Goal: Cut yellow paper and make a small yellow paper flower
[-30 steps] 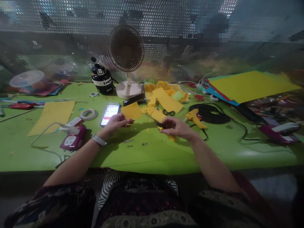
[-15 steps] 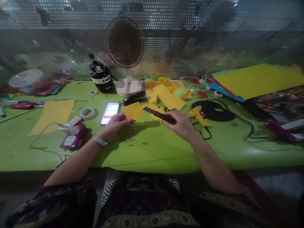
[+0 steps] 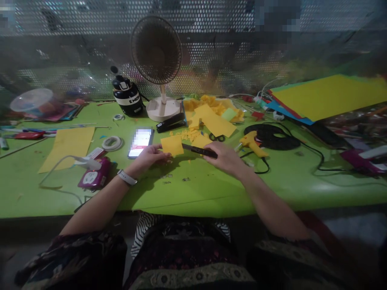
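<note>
Over the green table (image 3: 199, 195), the left hand (image 3: 149, 157) pinches a yellow card (image 3: 172, 145); the right hand (image 3: 225, 158) curls tightly round a dark tool (image 3: 198, 150), tip at the card.

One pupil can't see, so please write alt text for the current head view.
A person's left hand holds a small yellow paper beside a long dark tool in the right hand, above a green table with yellow scraps, phone and fan.

Your held paper (image 3: 172, 145): yellow | your held tool (image 3: 199, 150): dark | your table (image 3: 181, 201): green | your lap cloth (image 3: 144, 229): black-and-white striped | your wristband (image 3: 127, 177): white | glue gun (image 3: 254, 144): yellow
</note>
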A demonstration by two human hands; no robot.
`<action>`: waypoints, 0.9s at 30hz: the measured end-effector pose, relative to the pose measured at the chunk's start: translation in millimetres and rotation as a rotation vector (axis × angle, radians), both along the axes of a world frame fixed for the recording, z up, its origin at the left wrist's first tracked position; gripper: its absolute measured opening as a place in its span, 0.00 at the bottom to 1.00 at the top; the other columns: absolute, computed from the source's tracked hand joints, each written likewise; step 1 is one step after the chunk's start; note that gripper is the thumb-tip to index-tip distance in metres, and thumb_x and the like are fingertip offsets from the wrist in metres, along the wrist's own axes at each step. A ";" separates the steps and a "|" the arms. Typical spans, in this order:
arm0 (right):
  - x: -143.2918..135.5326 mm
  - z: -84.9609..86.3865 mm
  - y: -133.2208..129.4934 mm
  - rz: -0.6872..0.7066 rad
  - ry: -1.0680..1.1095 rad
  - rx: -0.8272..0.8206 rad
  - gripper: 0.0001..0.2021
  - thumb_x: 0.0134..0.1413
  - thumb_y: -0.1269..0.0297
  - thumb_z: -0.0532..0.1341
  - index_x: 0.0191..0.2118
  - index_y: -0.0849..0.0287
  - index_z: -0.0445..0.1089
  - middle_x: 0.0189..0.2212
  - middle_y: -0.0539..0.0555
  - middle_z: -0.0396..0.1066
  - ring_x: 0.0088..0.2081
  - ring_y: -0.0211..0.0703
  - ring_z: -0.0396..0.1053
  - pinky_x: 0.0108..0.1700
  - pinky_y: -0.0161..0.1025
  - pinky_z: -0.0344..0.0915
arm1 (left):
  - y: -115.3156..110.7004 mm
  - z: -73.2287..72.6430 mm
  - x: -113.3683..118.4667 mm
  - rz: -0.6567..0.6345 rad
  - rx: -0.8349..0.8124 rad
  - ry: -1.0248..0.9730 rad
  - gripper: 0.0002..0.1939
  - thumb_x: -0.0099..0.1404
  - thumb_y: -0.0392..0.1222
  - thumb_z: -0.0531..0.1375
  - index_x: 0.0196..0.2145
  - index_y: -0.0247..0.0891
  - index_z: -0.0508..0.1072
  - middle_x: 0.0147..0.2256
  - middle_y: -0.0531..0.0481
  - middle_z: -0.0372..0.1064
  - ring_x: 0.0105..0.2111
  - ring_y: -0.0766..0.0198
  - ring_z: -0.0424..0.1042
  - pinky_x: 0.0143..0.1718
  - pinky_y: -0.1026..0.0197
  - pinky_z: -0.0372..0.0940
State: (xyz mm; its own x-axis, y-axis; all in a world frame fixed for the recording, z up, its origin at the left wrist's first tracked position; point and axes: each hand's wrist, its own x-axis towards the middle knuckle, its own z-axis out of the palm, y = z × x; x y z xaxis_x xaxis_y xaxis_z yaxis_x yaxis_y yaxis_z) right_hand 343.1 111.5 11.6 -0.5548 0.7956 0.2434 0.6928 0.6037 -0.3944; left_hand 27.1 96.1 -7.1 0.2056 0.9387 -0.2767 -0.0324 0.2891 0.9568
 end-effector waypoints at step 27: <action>9.0 9.3 8.5 0.225 -0.200 -0.233 0.11 0.61 0.61 0.61 0.45 0.60 0.74 0.45 0.62 0.74 0.45 0.53 0.71 0.44 0.46 0.66 | -11.2 -10.2 8.9 -0.707 0.859 1.193 0.32 0.79 0.56 0.42 0.74 0.42 0.51 0.74 0.46 0.39 0.75 0.53 0.36 0.74 0.44 0.30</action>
